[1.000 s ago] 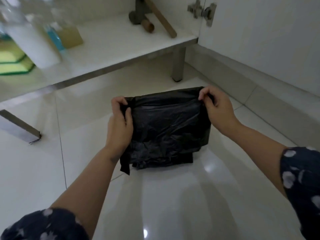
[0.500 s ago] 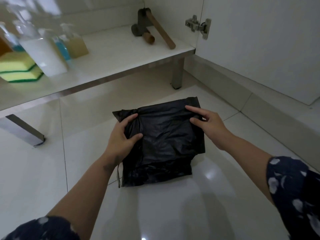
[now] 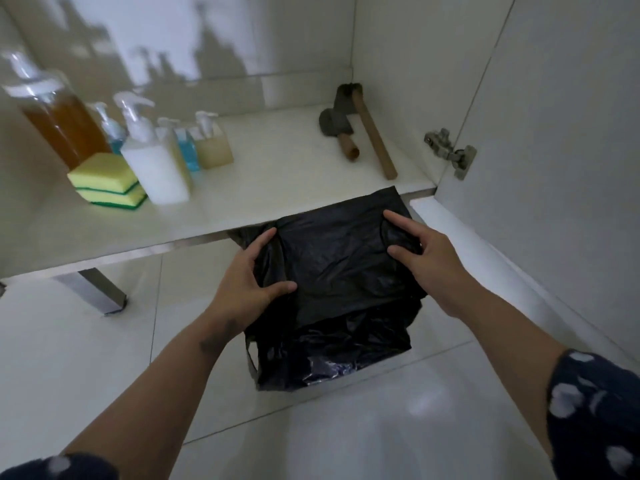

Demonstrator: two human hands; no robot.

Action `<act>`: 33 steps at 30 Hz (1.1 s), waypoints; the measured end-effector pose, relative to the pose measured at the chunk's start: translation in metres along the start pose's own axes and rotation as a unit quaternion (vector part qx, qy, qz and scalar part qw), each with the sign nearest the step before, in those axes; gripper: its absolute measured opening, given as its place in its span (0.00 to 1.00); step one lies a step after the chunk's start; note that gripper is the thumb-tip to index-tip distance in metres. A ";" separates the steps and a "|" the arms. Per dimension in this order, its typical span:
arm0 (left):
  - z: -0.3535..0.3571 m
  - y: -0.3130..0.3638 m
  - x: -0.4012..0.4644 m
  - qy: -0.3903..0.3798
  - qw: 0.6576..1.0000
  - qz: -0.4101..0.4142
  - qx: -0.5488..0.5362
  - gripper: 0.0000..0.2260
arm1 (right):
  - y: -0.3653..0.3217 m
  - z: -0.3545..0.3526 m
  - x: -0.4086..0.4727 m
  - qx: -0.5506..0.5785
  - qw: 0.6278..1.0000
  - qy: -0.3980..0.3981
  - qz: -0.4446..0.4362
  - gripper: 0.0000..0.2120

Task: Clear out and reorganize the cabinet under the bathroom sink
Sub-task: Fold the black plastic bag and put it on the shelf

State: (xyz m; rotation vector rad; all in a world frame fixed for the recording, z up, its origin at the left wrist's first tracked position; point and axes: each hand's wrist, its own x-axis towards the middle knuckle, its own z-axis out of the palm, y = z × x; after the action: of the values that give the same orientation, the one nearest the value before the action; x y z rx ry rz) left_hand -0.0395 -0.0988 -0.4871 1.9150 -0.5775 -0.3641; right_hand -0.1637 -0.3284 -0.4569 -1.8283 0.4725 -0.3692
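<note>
— What's the setting?

— A pale, glossy tiled floor (image 3: 346,441) in front of an open white cabinet (image 3: 277,174), whose bottom shelf sits raised on a metal leg (image 3: 100,292). The door (image 3: 561,168) stands open on the right, hinge (image 3: 450,152) showing.

— And the task's thing?

— A folded black plastic bag (image 3: 332,292) is held up off the floor, just in front of the shelf's front edge. Its far end overlaps that edge in view; I cannot tell whether it touches. The lower part hangs crumpled.

— The hands?

— The left hand (image 3: 249,275) grips the bag's left side, thumb across the top and fingers curled under. The right hand (image 3: 422,247) holds the right side, thumb and forefinger on the top face, the rest hidden beneath. Both sleeves are dark with pale spots.

— What's on the shelf?

— At the left, a tall pump bottle of amber liquid (image 3: 59,123), a white spray bottle (image 3: 152,161), two small bottles of blue liquid (image 3: 185,147), and a squat pump bottle of beige liquid (image 3: 211,147), grouped close together. Two yellow-and-green sponges (image 3: 107,183) are stacked just in front of the amber bottle, touching the white one. Well apart, at the back right, lie two tools with wooden handles (image 3: 349,129); what their grey heads are, I cannot tell.
</note>
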 end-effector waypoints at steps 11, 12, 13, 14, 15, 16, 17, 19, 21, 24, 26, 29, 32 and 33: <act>-0.074 0.092 0.110 0.098 0.993 0.066 0.009 0.42 | -0.116 -0.011 0.119 -0.029 0.994 0.021 -0.108 0.26; -0.080 0.089 0.120 0.109 0.992 0.065 -0.006 0.42 | -0.120 -0.005 0.133 -0.030 0.993 0.028 -0.114 0.26; -0.084 0.087 0.131 0.122 0.990 0.068 -0.023 0.41 | -0.124 0.001 0.147 -0.031 0.992 0.036 -0.119 0.26; -0.087 0.086 0.143 0.137 0.987 0.073 -0.035 0.40 | -0.126 0.006 0.161 -0.035 0.991 0.047 -0.122 0.26; -0.089 0.084 0.156 0.146 0.985 0.077 -0.042 0.40 | -0.126 0.011 0.175 -0.042 0.990 0.061 -0.123 0.26; -0.089 0.082 0.167 0.149 0.985 0.077 -0.050 0.39 | -0.124 0.015 0.189 -0.054 0.989 0.070 -0.122 0.26; -0.089 0.077 0.179 0.150 0.984 0.075 -0.059 0.38 | -0.120 0.021 0.203 -0.070 0.988 0.071 -0.118 0.26; -0.088 0.059 0.201 0.150 0.985 0.061 -0.062 0.38 | -0.107 0.034 0.230 -0.110 0.986 0.061 -0.105 0.26; -0.084 0.037 0.219 0.149 0.986 0.047 -0.053 0.38 | -0.089 0.045 0.250 -0.153 0.982 0.050 -0.095 0.27; -0.073 0.007 0.238 0.146 0.989 0.021 -0.008 0.38 | -0.059 0.058 0.267 -0.165 0.983 0.037 -0.072 0.27; -0.068 -0.006 0.249 0.144 0.989 0.012 0.028 0.39 | -0.045 0.066 0.274 -0.158 0.986 0.014 -0.045 0.28; -0.062 -0.017 0.262 0.135 0.989 0.001 0.056 0.38 | -0.030 0.073 0.288 -0.176 0.984 -0.002 -0.020 0.31; -0.054 -0.023 0.276 0.118 0.989 -0.015 0.088 0.38 | -0.015 0.072 0.307 -0.199 0.980 -0.012 -0.001 0.32; -0.052 -0.025 0.281 0.119 0.988 -0.017 0.096 0.38 | -0.010 0.071 0.313 -0.212 0.977 -0.017 -0.001 0.32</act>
State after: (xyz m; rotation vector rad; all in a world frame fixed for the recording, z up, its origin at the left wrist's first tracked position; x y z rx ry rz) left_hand 0.2269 -0.2044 -0.4863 2.1181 -0.4350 -0.1001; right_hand 0.1438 -0.4219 -0.4632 -2.2443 0.5573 -0.2499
